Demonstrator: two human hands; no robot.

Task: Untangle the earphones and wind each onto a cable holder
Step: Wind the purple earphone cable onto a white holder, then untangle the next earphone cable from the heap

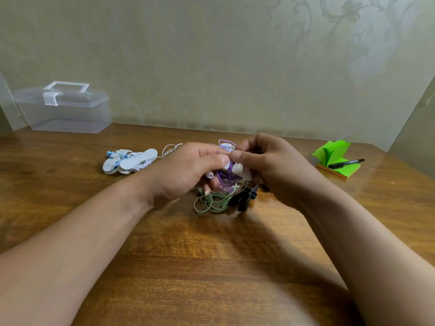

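Note:
My left hand [188, 168] and my right hand [266, 161] meet over the middle of the wooden table [188, 255], both pinching a bundle of purple earphones [226, 175] with white earbuds and a pale holder. Purple loops stick up behind my fingers. Below the hands a coil of green earphone cable [211, 201] lies on the table beside a black cable holder [242, 198]. To the left lie white and blue earphones [131, 161] wound on pale holders, with a loose white cable loop trailing right.
A clear plastic box with a handle [63, 109] stands at the back left against the wall. A green sticky-note pad [336, 158] with a black marker [346, 163] on it lies at the right, near the table's edge.

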